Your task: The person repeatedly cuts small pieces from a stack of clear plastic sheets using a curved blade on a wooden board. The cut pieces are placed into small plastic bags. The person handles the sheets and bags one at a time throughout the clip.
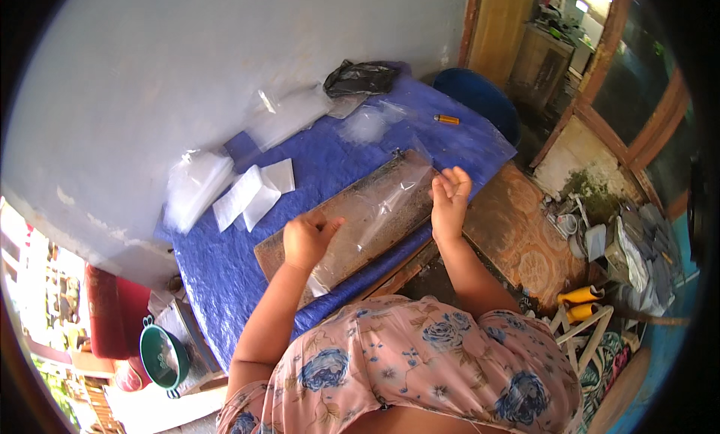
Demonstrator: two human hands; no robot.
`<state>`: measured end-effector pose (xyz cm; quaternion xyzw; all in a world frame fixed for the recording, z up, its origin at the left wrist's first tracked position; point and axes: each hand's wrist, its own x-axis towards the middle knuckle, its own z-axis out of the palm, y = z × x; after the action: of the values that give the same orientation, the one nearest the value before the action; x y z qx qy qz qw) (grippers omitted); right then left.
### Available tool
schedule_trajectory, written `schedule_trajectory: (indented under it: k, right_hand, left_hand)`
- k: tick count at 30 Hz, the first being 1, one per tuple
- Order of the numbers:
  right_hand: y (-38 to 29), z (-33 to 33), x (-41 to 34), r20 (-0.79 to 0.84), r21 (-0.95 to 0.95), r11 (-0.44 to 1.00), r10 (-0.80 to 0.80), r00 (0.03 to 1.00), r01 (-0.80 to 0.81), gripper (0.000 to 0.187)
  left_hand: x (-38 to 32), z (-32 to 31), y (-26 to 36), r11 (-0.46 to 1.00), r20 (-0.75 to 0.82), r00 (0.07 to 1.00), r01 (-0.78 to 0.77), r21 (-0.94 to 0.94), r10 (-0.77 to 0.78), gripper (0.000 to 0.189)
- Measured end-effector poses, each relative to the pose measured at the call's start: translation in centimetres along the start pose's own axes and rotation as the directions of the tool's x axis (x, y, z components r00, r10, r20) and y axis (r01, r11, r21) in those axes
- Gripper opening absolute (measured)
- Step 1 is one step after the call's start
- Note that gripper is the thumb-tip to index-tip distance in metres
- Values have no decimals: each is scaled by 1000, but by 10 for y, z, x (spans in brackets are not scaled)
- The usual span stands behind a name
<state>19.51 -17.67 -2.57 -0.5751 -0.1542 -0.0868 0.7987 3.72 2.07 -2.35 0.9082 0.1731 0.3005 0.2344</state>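
A sheet or bag of clear plastic film lies over a long worn brown board on the blue tarpaulin in front of me. My left hand is above the board's left part, fingers curled and thumb pointing right. At the board's right end, my right hand is raised by the film's edge with bent fingers. Whether either hand pinches the thin film is too unclear to see. Folded white pieces and a stack of clear plastic bags lie left of the board.
More plastic bags lean near the wall, beside a black plastic bag. An orange lighter lies at the far right of the tarpaulin. A blue tub stands beyond its corner. At lower left is a green basket.
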Motion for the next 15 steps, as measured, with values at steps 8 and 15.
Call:
schedule_trajectory:
  k: [8,15]
  right_hand:
    - [23,20,5,893,10,603,-364,265,797,32]
    - [49,9,12,879,269,651,-467,95,709,19]
  left_hand:
    - [6,25,30,998,156,986,65,-17,-62,48]
    - [-27,-3,29,967,186,949,252,45,-256,34]
